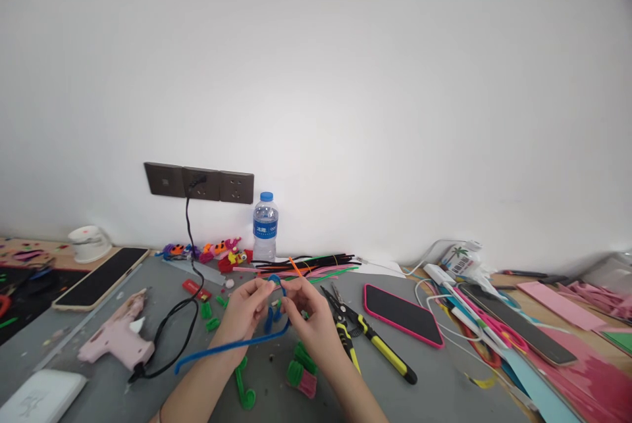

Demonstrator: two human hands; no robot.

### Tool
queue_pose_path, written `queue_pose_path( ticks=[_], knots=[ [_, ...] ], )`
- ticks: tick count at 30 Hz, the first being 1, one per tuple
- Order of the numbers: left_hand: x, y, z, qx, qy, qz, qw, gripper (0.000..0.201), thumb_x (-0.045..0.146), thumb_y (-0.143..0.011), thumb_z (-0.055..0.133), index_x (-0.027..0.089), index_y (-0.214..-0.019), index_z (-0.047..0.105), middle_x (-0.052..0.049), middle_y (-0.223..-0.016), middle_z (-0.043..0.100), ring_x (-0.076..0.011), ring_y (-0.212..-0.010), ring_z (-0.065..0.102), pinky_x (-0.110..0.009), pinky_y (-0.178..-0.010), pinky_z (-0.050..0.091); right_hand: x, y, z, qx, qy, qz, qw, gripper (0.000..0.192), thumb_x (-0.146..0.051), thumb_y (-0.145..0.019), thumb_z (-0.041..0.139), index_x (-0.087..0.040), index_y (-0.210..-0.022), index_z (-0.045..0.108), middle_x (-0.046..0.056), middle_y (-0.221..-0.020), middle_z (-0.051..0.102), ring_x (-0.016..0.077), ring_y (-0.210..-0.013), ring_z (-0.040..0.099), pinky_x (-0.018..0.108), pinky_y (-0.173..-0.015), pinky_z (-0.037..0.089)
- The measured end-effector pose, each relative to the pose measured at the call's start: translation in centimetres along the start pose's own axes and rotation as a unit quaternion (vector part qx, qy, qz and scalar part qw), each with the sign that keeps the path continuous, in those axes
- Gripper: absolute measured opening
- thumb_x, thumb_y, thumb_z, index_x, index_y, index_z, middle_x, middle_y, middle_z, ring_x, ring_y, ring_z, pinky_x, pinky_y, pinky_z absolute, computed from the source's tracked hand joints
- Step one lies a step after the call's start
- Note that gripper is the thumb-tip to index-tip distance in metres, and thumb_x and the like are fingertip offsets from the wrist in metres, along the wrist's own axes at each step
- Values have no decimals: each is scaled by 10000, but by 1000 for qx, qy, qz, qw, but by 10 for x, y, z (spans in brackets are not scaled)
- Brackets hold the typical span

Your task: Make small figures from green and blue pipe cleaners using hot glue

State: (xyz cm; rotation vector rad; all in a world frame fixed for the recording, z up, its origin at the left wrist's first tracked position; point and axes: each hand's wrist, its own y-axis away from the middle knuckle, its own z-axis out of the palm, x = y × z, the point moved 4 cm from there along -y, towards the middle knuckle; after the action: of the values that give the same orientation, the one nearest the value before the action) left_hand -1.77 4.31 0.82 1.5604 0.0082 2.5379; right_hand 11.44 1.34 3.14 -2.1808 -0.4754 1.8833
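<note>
My left hand (244,312) and my right hand (311,314) meet over the grey table (434,383), both pinching a blue pipe cleaner (232,345). Its top is bent into a small loop between my fingertips, and its long tail trails left across my left wrist. An orange pipe cleaner piece (295,267) sticks up just behind my right fingers. Green coiled pipe cleaner pieces (301,364) lie under and around my wrists.
A pink glue gun (118,337) with a black cord lies at the left, yellow-handled pliers (375,344) and a pink-cased phone (402,314) at the right. A water bottle (265,227), a bundle of pipe cleaners (311,264) and small craft figures (217,250) stand by the wall.
</note>
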Motion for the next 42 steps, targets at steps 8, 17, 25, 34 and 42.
queue_pose_path(
  ticks=[8, 17, 25, 34, 42],
  knots=[
    [4, 3, 3, -8, -1, -6, 1000, 497, 466, -634, 809, 186, -468, 433, 93, -452, 323, -63, -438, 256, -210, -432, 251, 0, -1, 1, -3, 0, -9, 1000, 147, -270, -873, 547, -185, -977, 607, -11, -665, 551, 135, -569, 516, 238, -526, 397],
    [2, 3, 1, -4, -6, -11, 1000, 495, 473, -642, 804, 188, -485, 432, 91, -469, 320, -72, -461, 261, -210, -444, 266, 3, 0, 1, -8, -3, -5, 1000, 158, -264, -874, 540, -180, -988, 609, -6, -680, 561, 138, -586, 526, 242, -535, 396],
    [4, 5, 3, -9, -10, -9, 1000, 496, 477, -668, 785, 195, -491, 416, 91, -473, 316, -73, -453, 254, -216, -446, 264, 5, -1, 0, -13, -7, 5, 1000, 142, -254, -857, 572, -185, -973, 618, -10, -676, 584, 136, -583, 532, 237, -533, 397],
    [3, 4, 3, -6, -3, -12, 1000, 507, 481, -628, 802, 195, -472, 412, 96, -455, 320, -70, -444, 250, -221, -443, 248, 2, -2, 1, -8, -7, 6, 1000, 155, -288, -848, 591, -187, -962, 623, -11, -661, 585, 131, -560, 524, 231, -514, 392],
    [2, 4, 1, -14, 8, -14, 1000, 494, 469, -656, 798, 193, -493, 422, 93, -468, 329, -75, -460, 251, -214, -451, 260, 2, -1, 1, -12, -13, 7, 1000, 134, -235, -851, 574, -189, -970, 617, -14, -670, 579, 131, -573, 523, 231, -530, 386]
  ],
)
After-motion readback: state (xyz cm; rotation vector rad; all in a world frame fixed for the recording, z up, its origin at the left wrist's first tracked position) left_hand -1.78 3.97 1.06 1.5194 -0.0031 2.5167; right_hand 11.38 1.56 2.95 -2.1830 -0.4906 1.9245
